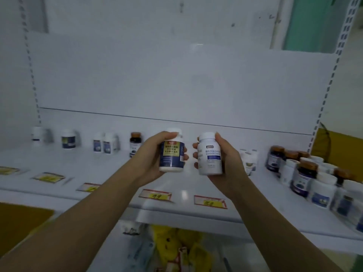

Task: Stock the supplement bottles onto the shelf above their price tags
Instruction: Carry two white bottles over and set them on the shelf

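Left hand [155, 154]: raised over the shelf [117, 173], grasping the upright dark-label bottle [171, 154].
Right hand [225, 156]: raised beside it, grasping the upright white bottle [209, 154].

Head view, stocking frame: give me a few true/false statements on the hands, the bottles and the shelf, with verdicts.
1. The left hand holds a dark-blue-labelled bottle with a white cap. True.
2. The right hand is empty. False: it grips a white bottle with a blue band on its label.
3. Both held bottles stand on the shelf. False: both are held upright in the air above it.
4. A cluster of brown-capped and white-capped bottles crowds the shelf's right end. True.
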The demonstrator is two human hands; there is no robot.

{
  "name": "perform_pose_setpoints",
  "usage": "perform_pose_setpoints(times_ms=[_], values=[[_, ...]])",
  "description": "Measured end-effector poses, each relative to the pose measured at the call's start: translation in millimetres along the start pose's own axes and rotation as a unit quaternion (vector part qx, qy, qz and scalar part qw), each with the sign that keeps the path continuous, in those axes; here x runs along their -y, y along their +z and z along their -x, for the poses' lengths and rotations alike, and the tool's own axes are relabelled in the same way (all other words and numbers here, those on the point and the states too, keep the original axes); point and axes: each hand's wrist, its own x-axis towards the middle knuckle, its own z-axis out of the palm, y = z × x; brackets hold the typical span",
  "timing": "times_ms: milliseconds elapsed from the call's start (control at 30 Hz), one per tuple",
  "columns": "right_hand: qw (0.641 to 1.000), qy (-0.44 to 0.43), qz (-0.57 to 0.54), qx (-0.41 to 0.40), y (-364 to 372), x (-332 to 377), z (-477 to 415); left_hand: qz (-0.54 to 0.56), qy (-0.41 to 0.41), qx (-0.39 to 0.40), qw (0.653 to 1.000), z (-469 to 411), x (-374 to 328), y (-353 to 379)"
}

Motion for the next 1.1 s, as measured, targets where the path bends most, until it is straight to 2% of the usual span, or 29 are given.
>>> perform_pose_setpoints(times_ms=[200,500,633,933,1100], values=[[0.998,0.035,0.000,0.051,97,-67,-20,-0.005,0.048,-0.076,0.996,82,-53,-103],[0.994,0.069,-0.019,0.087,248,-163,-41,-0.044,0.058,-0.131,0.989,199,-133,-237],[0.992,0.076,0.008,0.103,305,-202,-55,-0.045,0.065,-0.163,0.983,235,-159,-289],[0.995,0.067,0.056,0.046,351,-252,-128,-0.032,0.093,-0.198,0.975,238,-188,-382],[0.984,0.059,0.160,0.042,361,-278,-189,-0.016,0.095,-0.199,0.975,202,-199,-423]])
